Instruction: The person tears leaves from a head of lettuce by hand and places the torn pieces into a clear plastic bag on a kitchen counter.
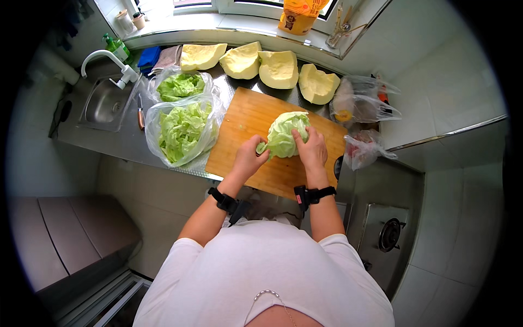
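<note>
A pale green head of leafy vegetable, cabbage or lettuce (282, 133), rests on a wooden cutting board (237, 118). My left hand (250, 155) pinches the edge of a leaf at the head's lower left. Against the right side of the head lies my right hand (311, 148), fingers curved around it. Left of the board stands an open plastic bag of torn green leaves (182, 128), with a second bag of leaves (179, 86) behind it.
Several thick cut pieces of pale yellow gourd or melon (279, 70) line the back of the counter. A knife (141, 116) lies between the bags and the sink (104, 104). Tied plastic bags (363, 149) sit right of the board, near a gas burner (390, 235).
</note>
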Demonstrator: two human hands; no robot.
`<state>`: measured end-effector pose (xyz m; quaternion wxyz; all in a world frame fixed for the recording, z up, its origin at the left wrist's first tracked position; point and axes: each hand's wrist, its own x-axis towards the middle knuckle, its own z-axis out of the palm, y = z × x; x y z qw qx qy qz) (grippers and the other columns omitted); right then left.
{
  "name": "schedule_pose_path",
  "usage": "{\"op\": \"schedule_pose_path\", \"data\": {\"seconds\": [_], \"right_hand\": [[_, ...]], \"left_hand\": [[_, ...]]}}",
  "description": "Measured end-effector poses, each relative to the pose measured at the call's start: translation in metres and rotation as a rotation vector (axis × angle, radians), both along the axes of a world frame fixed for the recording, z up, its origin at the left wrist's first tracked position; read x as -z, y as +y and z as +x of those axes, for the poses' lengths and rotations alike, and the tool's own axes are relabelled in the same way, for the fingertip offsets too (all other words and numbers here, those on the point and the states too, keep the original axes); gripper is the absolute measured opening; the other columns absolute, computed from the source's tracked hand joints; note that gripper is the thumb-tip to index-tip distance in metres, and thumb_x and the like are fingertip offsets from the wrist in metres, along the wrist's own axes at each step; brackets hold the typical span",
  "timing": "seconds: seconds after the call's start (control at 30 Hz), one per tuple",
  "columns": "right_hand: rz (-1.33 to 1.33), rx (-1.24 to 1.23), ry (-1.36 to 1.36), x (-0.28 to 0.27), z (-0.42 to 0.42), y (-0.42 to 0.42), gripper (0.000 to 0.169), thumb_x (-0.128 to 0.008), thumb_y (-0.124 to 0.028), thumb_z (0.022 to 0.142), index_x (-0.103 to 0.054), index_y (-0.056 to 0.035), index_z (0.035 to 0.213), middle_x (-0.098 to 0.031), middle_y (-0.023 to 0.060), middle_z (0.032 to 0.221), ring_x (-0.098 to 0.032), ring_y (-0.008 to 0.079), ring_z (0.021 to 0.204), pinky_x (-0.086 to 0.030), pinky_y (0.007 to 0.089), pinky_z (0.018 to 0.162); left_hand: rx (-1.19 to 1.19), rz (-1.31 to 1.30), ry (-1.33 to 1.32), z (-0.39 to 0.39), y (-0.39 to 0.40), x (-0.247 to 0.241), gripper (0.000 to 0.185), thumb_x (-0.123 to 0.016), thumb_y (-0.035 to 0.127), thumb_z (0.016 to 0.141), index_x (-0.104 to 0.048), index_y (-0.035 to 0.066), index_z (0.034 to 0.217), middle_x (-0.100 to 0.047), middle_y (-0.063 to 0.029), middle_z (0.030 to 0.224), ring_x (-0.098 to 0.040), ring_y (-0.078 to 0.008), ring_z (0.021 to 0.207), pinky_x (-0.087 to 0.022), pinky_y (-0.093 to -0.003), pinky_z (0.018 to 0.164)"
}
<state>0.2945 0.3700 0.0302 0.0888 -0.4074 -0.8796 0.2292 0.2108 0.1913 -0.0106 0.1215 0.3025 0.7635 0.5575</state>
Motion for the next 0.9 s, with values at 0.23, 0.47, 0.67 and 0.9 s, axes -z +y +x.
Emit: {"op": "schedule_pose_path", "data": {"seconds": [0.23, 0.47, 0.67, 0.9], "right_hand": [[-0.019, -0.008, -0.006, -0.003, -0.002, 0.000, 0.064, -0.058, -0.062, 0.081, -0.058, -0.0121, 0.121, -0.056, 0.0211, 0.103, -0.057, 0.0388, 0.098, -0.047, 0.0448, 0.084], [-0.054, -0.007, -0.037, -0.002, -0.003, 0.007, 0.066, -0.058, -0.063, 0.080, -0.055, -0.0130, 0.123, -0.054, 0.0216, 0.107, -0.057, 0.0392, 0.100, -0.047, 0.0457, 0.086], [-0.052, -0.033, -0.045, -0.003, -0.007, 0.008, 0.067, -0.056, -0.066, 0.080, -0.054, -0.0122, 0.121, -0.054, 0.0227, 0.108, -0.057, 0.0399, 0.100, -0.047, 0.0465, 0.086], [-0.190, 0.041, -0.116, -0.006, -0.018, 0.028, 0.071, -0.053, -0.067, 0.081, -0.051, -0.0087, 0.122, -0.053, 0.0229, 0.114, -0.057, 0.0390, 0.104, -0.047, 0.0474, 0.087]], "left_hand": [[-0.032, 0.011, 0.043, 0.013, -0.001, -0.016, 0.019, -0.069, 0.007, 0.080, -0.057, 0.001, 0.093, -0.059, -0.0095, 0.074, -0.056, -0.0169, 0.063, -0.047, -0.0287, 0.059], [-0.011, -0.042, 0.206, 0.021, -0.001, -0.019, 0.018, -0.069, 0.005, 0.077, -0.057, 0.001, 0.089, -0.056, -0.0139, 0.078, -0.056, -0.0282, 0.070, -0.046, -0.0348, 0.060], [-0.004, -0.098, 0.255, 0.023, -0.005, -0.020, 0.018, -0.069, 0.002, 0.073, -0.056, 0.002, 0.087, -0.057, -0.0161, 0.081, -0.056, -0.0352, 0.077, -0.046, -0.0402, 0.066], [-0.034, -0.027, 0.095, 0.024, -0.020, 0.021, 0.017, -0.068, 0.004, 0.075, -0.055, 0.001, 0.085, -0.059, -0.0134, 0.077, -0.057, -0.0277, 0.071, -0.046, -0.0345, 0.063]]}}
